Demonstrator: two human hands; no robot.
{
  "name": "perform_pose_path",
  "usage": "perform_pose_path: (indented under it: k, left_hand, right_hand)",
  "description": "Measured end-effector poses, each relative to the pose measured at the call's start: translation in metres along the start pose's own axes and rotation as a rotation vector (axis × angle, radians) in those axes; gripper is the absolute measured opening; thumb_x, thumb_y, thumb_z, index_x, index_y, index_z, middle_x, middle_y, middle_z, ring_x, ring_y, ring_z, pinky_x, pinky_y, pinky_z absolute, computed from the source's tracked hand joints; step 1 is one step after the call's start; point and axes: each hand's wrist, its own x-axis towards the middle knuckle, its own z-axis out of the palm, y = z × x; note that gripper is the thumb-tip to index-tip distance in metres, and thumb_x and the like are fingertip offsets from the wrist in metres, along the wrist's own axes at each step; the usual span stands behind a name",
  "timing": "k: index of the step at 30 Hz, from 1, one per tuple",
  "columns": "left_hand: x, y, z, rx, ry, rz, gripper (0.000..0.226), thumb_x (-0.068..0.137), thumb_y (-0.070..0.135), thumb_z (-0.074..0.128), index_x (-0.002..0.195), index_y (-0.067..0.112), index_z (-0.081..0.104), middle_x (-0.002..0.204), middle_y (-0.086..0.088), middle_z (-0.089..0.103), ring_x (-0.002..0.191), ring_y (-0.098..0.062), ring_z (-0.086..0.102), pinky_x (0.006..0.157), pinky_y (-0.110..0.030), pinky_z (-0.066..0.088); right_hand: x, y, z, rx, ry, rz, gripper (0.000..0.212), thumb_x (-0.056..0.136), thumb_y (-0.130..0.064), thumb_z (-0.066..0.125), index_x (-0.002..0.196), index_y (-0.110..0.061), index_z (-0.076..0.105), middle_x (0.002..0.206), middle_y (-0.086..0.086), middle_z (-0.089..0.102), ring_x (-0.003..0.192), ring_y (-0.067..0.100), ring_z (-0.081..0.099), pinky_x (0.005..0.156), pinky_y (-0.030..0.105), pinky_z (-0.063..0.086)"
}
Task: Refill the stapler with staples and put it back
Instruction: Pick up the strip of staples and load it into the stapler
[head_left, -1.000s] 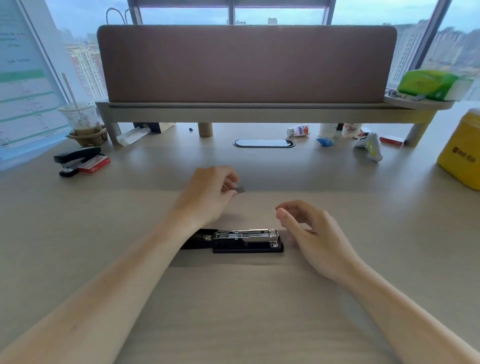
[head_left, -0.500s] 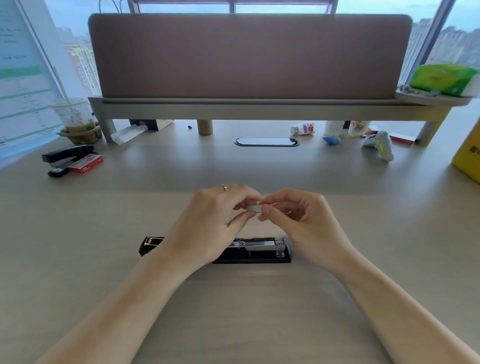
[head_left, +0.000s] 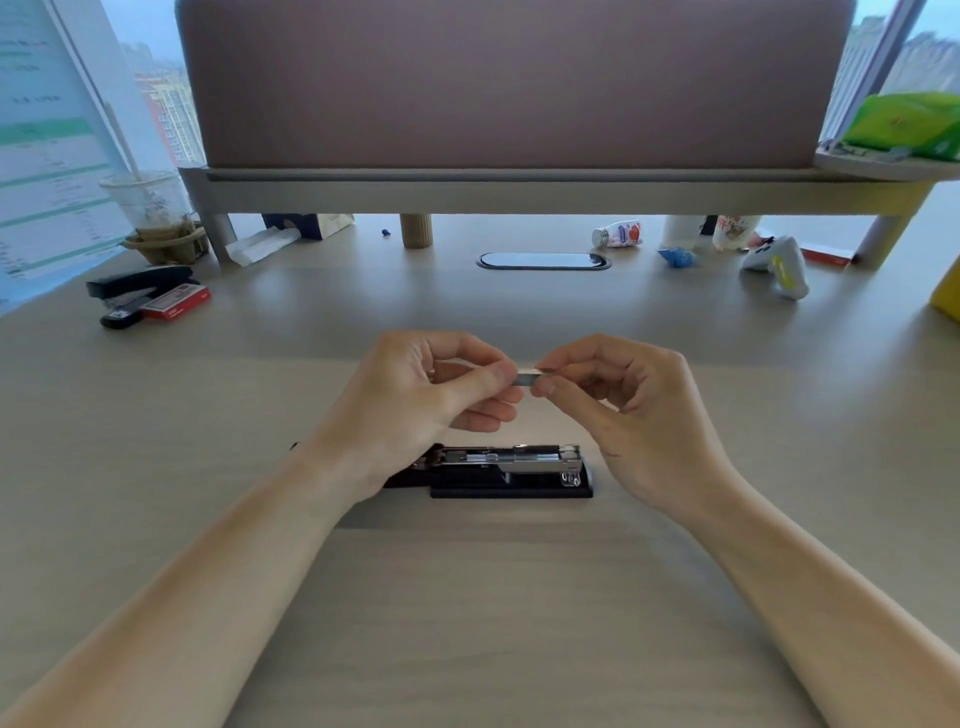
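- My left hand (head_left: 415, 395) and my right hand (head_left: 628, 410) meet in the middle of the desk (head_left: 493, 597); together they pinch a small strip of staples (head_left: 531, 376); my left thumb and finger grip its left end, my right thumb and finger grip its right end
- The staples are up in the air, above the stapler (head_left: 511, 470); they do not touch it
- The stapler lies flat on the desk just under my hands, toward 6 o'clock from the strip; its top is swung open to the left, so the shiny metal tray shows; I cannot tell if any staples lie in the tray; my left wrist hides its left end
- At 10 o'clock, far from my hands, a second black stapler (head_left: 137, 291) sits beside a small red box (head_left: 176, 304); the two touch; I cannot see what is in the box
- Behind them a clear plastic cup (head_left: 148, 200) with a straw stands in a brown paper holder (head_left: 166, 244); a little brown stuff sits at the bottom of the cup
- At 2 o'clock a small bottle (head_left: 618, 234) lies on its side under the shelf (head_left: 467, 192)
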Motion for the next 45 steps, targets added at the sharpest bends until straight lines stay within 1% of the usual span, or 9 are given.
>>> perform_pose_path:
  k: [8,13,20,25,28,31,35,38,45]
  left_hand:
    - [0.001,-0.002,-0.002,-0.018,0.052,0.048,0.004,0.09,0.006,0.077,0.09,0.009,0.08,0.083,-0.011,0.084,0.074,-0.018,0.081,0.076,-0.03,0.067]
    - [-0.001,-0.007,0.0,0.156,0.067,0.165,0.003,0.088,0.015,0.082,0.09,0.016,0.081,0.087,-0.005,0.085,0.087,-0.025,0.082,0.092,-0.048,0.064]
    - [-0.004,-0.011,0.006,0.317,0.038,0.325,0.009,0.086,0.012,0.084,0.091,0.017,0.078,0.091,0.002,0.084,0.087,-0.014,0.081,0.091,-0.042,0.064]
    - [-0.002,-0.012,0.001,0.359,0.068,0.374,0.009,0.086,0.014,0.084,0.091,0.018,0.078,0.089,0.002,0.083,0.086,-0.015,0.081,0.089,-0.04,0.064]
    - [-0.003,-0.01,-0.003,0.37,0.053,0.379,0.008,0.085,0.012,0.084,0.09,0.016,0.079,0.087,0.001,0.083,0.084,-0.015,0.08,0.088,-0.037,0.064]
    - [-0.006,-0.01,-0.003,0.409,-0.005,0.373,0.007,0.084,0.014,0.085,0.087,0.017,0.08,0.085,0.002,0.082,0.083,-0.015,0.08,0.086,-0.034,0.064]
    - [-0.009,-0.011,-0.001,0.449,-0.076,0.379,0.006,0.084,0.015,0.084,0.086,0.019,0.079,0.082,0.003,0.081,0.08,-0.017,0.078,0.082,-0.037,0.064]
    - [-0.012,-0.009,-0.001,0.503,-0.121,0.394,0.008,0.084,0.014,0.084,0.085,0.02,0.079,0.078,0.006,0.08,0.078,-0.013,0.075,0.081,-0.031,0.062]
    - [-0.014,-0.009,-0.001,0.585,-0.164,0.382,0.009,0.082,0.018,0.084,0.086,0.025,0.08,0.08,0.007,0.08,0.081,-0.016,0.074,0.077,-0.042,0.06]
  right_hand:
    - [-0.001,-0.003,-0.002,-0.022,-0.06,-0.009,0.012,0.085,-0.013,0.085,0.093,-0.021,0.082,0.091,0.002,0.084,0.078,0.009,0.076,0.078,0.024,0.061]
    - [-0.001,-0.004,-0.002,-0.011,-0.03,-0.022,0.018,0.087,-0.009,0.083,0.087,-0.027,0.082,0.091,0.001,0.084,0.082,0.013,0.078,0.082,0.026,0.061]
    - [-0.005,-0.006,-0.003,-0.08,-0.04,-0.073,0.009,0.085,-0.013,0.085,0.088,-0.02,0.082,0.083,-0.001,0.083,0.076,0.009,0.074,0.076,0.022,0.058]
    - [-0.012,-0.005,-0.005,-0.129,-0.02,-0.077,0.022,0.083,-0.027,0.085,0.103,-0.021,0.079,0.095,-0.008,0.082,0.093,0.011,0.077,0.086,0.029,0.06]
    - [-0.02,-0.003,-0.015,-0.186,-0.129,-0.021,0.037,0.075,-0.041,0.086,0.108,-0.025,0.077,0.102,-0.01,0.082,0.101,0.007,0.076,0.089,0.025,0.058]
    - [-0.027,0.001,-0.023,-0.284,-0.274,0.039,0.028,0.074,-0.034,0.091,0.099,-0.03,0.079,0.098,-0.02,0.08,0.091,-0.002,0.073,0.084,0.018,0.055]
    - [-0.025,0.004,-0.024,-0.292,-0.273,0.04,0.018,0.076,-0.024,0.091,0.091,-0.025,0.082,0.089,-0.006,0.082,0.081,0.015,0.075,0.083,0.035,0.06]
    - [-0.025,0.006,-0.023,-0.29,-0.265,0.041,0.018,0.074,-0.032,0.089,0.089,-0.026,0.082,0.084,0.004,0.081,0.081,0.031,0.075,0.08,0.049,0.059]
    - [-0.024,0.009,-0.022,-0.298,-0.26,0.038,0.014,0.075,-0.027,0.09,0.085,-0.025,0.081,0.082,0.003,0.081,0.08,0.032,0.075,0.078,0.049,0.059]
